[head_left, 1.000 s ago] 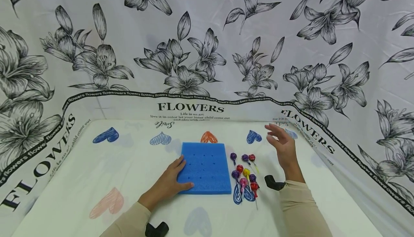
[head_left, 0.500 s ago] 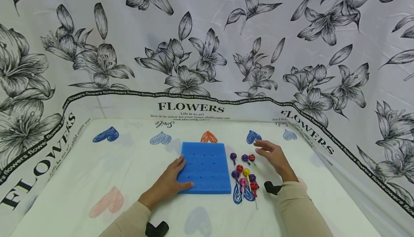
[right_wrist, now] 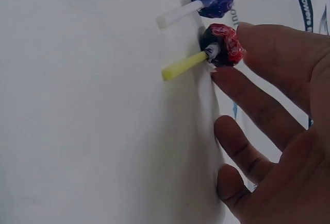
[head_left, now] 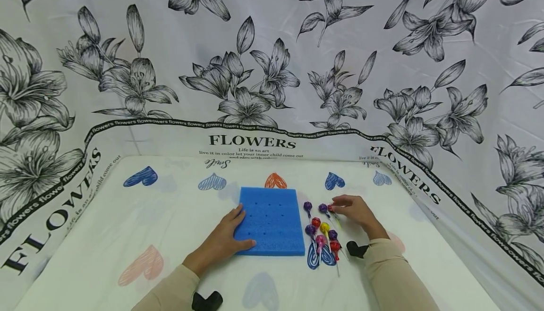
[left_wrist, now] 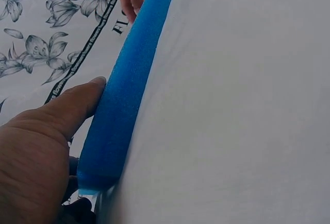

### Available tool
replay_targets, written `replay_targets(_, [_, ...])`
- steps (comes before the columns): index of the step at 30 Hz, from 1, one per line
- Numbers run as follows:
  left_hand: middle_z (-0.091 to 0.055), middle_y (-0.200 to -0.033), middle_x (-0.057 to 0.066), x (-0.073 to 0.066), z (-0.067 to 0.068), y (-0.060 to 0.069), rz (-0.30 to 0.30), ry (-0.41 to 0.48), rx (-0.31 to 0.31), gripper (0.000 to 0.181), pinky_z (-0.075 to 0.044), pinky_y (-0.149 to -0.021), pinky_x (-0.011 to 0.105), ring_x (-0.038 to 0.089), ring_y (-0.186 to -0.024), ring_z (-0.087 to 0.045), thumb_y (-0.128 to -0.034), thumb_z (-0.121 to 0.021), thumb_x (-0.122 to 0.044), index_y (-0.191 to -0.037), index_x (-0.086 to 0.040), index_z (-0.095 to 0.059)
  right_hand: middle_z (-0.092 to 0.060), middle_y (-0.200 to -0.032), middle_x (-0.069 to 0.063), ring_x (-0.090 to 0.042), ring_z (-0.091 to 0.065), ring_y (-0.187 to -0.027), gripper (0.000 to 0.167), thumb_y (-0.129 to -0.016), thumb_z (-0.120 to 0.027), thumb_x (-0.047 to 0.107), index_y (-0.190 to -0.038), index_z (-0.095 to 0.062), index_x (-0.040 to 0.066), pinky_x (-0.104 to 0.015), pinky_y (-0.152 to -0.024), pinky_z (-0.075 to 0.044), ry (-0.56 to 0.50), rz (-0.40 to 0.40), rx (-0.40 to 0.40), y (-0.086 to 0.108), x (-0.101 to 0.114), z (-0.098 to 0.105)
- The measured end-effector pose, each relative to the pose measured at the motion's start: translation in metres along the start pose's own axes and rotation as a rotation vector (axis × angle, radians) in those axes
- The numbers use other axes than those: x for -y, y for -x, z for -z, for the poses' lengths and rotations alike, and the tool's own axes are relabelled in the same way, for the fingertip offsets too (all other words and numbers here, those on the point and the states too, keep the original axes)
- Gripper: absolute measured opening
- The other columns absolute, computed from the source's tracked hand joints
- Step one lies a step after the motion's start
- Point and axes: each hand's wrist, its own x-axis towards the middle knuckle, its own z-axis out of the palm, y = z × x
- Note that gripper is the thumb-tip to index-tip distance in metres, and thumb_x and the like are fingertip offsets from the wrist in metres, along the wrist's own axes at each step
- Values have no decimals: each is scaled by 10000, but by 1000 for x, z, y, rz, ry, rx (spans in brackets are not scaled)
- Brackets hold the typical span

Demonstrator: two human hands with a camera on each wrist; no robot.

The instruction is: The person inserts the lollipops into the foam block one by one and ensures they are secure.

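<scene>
Right hand (head_left: 359, 213) lower, at red lollipop (right_wrist: 227, 42)

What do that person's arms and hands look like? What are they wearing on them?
The left hand and right hand are bare, with no gloves. The left sleeve and right sleeve are long, plain and beige. A small, bent black piece shows beside each sleeve.

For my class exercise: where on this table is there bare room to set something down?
Widest is the white cloth left of the left hand, with only printed hearts. Another patch lies on the near side of the blue foam block, between the two sleeves. It is crowded right of the block, where lollipops lie scattered up to the right hand.
</scene>
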Motion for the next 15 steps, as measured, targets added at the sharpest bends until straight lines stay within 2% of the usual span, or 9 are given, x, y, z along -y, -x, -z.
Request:
replay_targets(5, [-221, -1570, 120, 2, 1, 1, -17, 22, 1, 952, -265, -1077, 560, 383, -1413, -190, -768, -782, -485, -1469, 9, -367, -694, -1030, -75, -264, -611, -975, 243, -878, -725, 151, -1094, -719, 41, -395, -790, -496, 85, -7, -39, -2, 3, -6])
replay_targets(8, [-213, -1574, 110, 3, 0, 2, -15, 31, 7, 957, -262, -1080, 556, 370, -1418, -183, -771, -775, -497, -1473, 5, -360, -688, -1030, -70, -260, -604, -976, 240, -876, -725, 143, -1097, -719, 49, -398, -782, -494, 103, -22, -58, -3, 5, -6])
replay_targets(12, [-211, -1574, 111, 2, 0, 2, -13, 27, 12, 955, -261, -1081, 554, 368, -1419, -181, -775, -771, -498, -1474, 6, -359, -669, -1072, -86, -293, -567, -1054, 291, -894, -705, 156, -1156, -687, 33, -463, -848, -473, 72, -36, -99, -1, 6, 0])
replay_targets(15, [-218, -1571, 120, 0, 2, 2, -18, 23, 7, 952, -263, -1079, 556, 373, -1417, -186, -774, -775, -491, -1468, 15, -364, -672, -1088, -113, -288, -590, -1038, 335, -914, -677, 155, -1209, -648, 0, -448, -862, -473, -20, -35, -124, -1, 8, 9])
